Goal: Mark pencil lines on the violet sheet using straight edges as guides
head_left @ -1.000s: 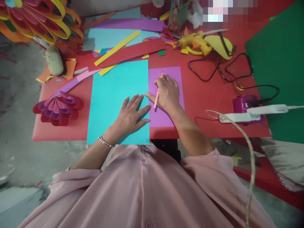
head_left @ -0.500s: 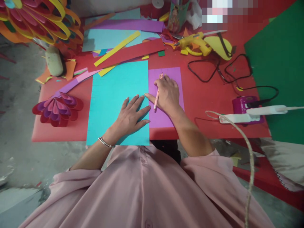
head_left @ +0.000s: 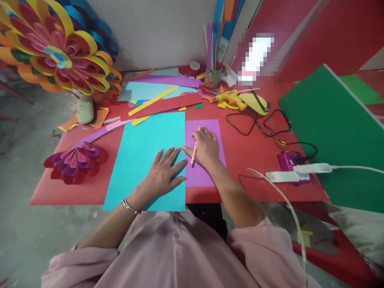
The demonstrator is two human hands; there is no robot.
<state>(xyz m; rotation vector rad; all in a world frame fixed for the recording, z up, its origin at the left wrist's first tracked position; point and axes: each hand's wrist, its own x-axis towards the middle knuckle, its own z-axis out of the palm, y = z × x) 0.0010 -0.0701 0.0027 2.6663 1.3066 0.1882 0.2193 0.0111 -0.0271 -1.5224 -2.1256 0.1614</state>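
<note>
My left hand (head_left: 162, 174) lies flat with fingers spread on a turquoise sheet of paper (head_left: 144, 140), its fingertips near the sheet's right edge. Along that edge is a smaller purple sheet (head_left: 199, 178). Resting on the purple one, my right hand (head_left: 207, 148) has a pink pencil (head_left: 193, 155) tucked between thumb and curled fingers. The pencil slants, one end beyond the knuckles and the other towards me. My right thumb reaches across to the turquoise sheet's edge, close to the left fingertips.
Paper strips, including a red strip (head_left: 168, 106), lie behind the sheets. A yellow glue gun (head_left: 231, 99) and its cable are at the back right, near a power strip (head_left: 283, 177). Paper flowers (head_left: 75, 162) stand left. A green board (head_left: 333, 140) leans at the right.
The camera view has tilted upward, so the table sits lower and more of the wall shows. Both hands keep nearly the same places on the sheets.
</note>
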